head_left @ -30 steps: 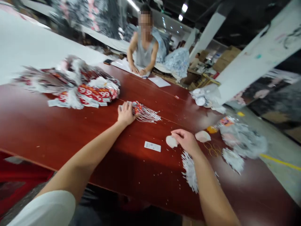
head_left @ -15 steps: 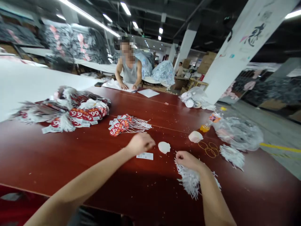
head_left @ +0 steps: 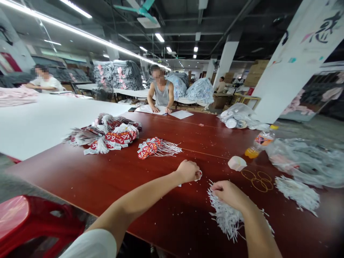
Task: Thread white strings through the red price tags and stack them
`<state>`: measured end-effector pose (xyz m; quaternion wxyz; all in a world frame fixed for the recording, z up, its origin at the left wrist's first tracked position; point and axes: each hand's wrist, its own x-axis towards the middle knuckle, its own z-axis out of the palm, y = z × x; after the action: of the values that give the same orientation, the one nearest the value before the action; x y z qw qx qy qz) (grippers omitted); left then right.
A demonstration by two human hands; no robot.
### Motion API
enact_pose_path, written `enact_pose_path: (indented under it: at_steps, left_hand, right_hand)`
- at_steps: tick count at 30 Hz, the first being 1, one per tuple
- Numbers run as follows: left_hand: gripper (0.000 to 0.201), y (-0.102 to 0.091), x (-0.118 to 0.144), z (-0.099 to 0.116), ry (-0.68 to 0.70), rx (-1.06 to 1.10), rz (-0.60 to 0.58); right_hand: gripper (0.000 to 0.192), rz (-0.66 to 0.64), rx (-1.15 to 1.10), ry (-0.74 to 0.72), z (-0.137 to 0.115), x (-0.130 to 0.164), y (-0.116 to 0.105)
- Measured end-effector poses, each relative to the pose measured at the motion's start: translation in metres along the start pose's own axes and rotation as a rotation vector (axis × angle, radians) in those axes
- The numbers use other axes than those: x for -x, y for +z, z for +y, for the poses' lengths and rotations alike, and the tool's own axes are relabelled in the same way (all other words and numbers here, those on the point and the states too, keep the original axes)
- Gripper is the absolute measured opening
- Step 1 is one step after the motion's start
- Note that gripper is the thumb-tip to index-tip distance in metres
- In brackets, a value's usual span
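on the red table (head_left: 107, 172) under strip lights, both hands' fingers curl closed.

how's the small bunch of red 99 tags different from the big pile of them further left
The small bunch of tags is a thin, single fanned cluster with its white strings trailing right; the big pile of tags is a far larger, taller heap with strings sticking out on several sides. The small bunch lies nearer the left hand, the big pile farther off toward the table's left edge. Both hold red tags printed 99 and rest on the red-brown table, untouched.
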<state>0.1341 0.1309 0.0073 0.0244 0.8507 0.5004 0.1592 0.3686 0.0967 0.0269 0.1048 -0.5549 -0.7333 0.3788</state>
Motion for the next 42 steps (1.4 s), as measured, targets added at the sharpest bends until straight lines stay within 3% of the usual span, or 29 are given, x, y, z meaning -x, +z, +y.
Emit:
enact_pose_path:
  at_steps: [3,6,10,13,16,19,23,27,32,42]
  left_hand:
    - [0.017,0.0,0.001,0.017,-0.004,-0.036,0.036]
    - [0.018,-0.011,0.02,0.017,0.012,-0.026,0.145]
    - [0.015,-0.033,0.074,-0.003,0.064,0.071,0.381]
    - [0.012,-0.037,0.112,-0.022,0.082,0.132,0.427]
    - [0.011,-0.029,0.131,-0.037,0.037,0.248,0.46]
    - [0.01,-0.022,0.135,-0.039,-0.059,0.443,0.49]
    - [0.01,-0.023,0.136,-0.035,-0.129,0.665,0.476]
    - [0.01,-0.026,0.14,-0.033,-0.064,0.73,0.417]
    - [0.011,-0.028,0.146,-0.033,0.051,0.699,0.421]
    - [0.009,-0.031,0.148,-0.029,-0.018,0.708,0.419]
  right_hand:
    - [0.015,0.047,0.153,-0.015,-0.003,0.002,0.0]
    - [0.013,0.119,0.272,-0.095,-0.007,0.004,0.0]
    - [0.012,0.175,0.285,-0.18,-0.01,0.002,0.003]
    - [0.011,0.161,0.268,-0.21,-0.013,-0.003,0.007]
    - [0.018,0.173,0.256,-0.228,-0.024,-0.005,0.013]
    - [0.028,0.25,0.237,-0.252,-0.049,0.007,0.025]
    - [0.028,0.327,0.283,-0.342,-0.098,0.025,0.066]
    - [0.025,0.495,0.367,-0.268,-0.13,0.026,0.108]
    - [0.021,0.619,0.407,-0.19,-0.137,0.031,0.125]
    - [0.025,0.633,0.327,-0.235,-0.136,0.04,0.132]
